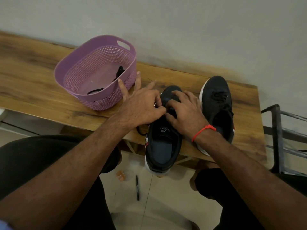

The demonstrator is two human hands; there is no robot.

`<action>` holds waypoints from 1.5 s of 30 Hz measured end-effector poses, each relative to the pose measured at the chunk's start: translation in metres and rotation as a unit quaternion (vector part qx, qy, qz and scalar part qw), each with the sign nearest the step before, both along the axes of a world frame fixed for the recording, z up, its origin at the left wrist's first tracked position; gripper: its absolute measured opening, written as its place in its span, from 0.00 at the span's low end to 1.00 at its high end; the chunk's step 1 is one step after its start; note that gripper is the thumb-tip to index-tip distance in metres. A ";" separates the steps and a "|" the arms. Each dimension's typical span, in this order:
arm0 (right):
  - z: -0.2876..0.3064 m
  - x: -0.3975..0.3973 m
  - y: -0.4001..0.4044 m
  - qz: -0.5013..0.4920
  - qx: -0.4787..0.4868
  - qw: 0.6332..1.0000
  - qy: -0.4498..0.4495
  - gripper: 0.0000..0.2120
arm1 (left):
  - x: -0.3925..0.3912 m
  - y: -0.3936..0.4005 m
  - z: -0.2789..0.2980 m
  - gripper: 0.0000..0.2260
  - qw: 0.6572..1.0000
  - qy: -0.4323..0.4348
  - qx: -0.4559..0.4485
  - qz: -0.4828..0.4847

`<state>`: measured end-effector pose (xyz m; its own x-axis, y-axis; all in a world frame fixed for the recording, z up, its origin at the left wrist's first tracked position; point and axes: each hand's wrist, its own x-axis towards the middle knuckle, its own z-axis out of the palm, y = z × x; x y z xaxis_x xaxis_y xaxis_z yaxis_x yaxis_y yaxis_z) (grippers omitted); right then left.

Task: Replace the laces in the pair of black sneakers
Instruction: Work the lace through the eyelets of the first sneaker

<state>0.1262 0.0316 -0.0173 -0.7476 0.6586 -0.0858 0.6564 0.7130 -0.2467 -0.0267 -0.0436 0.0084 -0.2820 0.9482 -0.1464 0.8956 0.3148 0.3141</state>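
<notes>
Two black sneakers stand on the wooden table (41,77). The near sneaker (163,143) overhangs the table's front edge with its heel toward me. My left hand (141,107) pinches a black lace at the shoe's eyelets while its other fingers spread out. My right hand (184,112), with a red string at the wrist, pinches at the same spot over the tongue. A loop of lace (141,131) hangs below my left wrist. The second sneaker (217,103) sits to the right with laces in it.
A purple perforated basket (79,68) stands left of the shoes with black laces (119,73) inside. A dark metal rack (282,135) is to the right of the table. On the tiled floor lie a black pen (137,188) and a small orange item (120,175).
</notes>
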 end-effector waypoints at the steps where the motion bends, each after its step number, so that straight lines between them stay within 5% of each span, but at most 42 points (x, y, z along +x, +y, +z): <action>1: -0.001 0.000 0.000 0.010 0.004 1.000 0.009 0.16 | 0.000 0.000 0.000 0.05 1.000 0.001 -0.002 0.000; 5: 0.006 0.003 0.013 0.014 0.018 0.995 0.095 0.13 | 0.000 0.000 0.001 0.06 1.000 -0.001 -0.006 -0.001; 8: 0.026 0.012 0.034 -0.087 0.006 0.975 0.205 0.13 | 0.000 0.000 0.001 0.07 1.000 -0.007 -0.006 0.001; 14: 0.036 0.030 0.063 -0.306 -0.013 0.864 0.401 0.05 | -0.002 0.001 0.000 0.07 1.000 -0.012 -0.002 0.000; 19: 0.021 0.022 0.057 -0.219 0.013 0.959 0.180 0.32 | -0.001 0.001 -0.002 0.08 1.000 -0.012 0.000 0.002; 23: 0.018 0.010 0.037 -0.092 0.015 0.991 0.099 0.25 | -0.002 0.001 -0.003 0.07 1.000 -0.011 0.004 0.001; 28: 0.015 0.007 0.023 -0.069 -0.020 0.997 0.015 0.34 | -0.003 0.002 -0.005 0.09 1.000 -0.013 0.008 0.002; 37: 0.038 0.013 0.026 -0.093 0.027 0.980 -0.171 0.20 | -0.002 0.000 -0.004 0.08 1.000 -0.010 0.015 0.025; 45: 0.032 0.009 0.021 -0.020 -0.019 0.999 -0.045 0.08 | 0.002 -0.003 -0.009 0.07 0.999 -0.010 0.030 0.040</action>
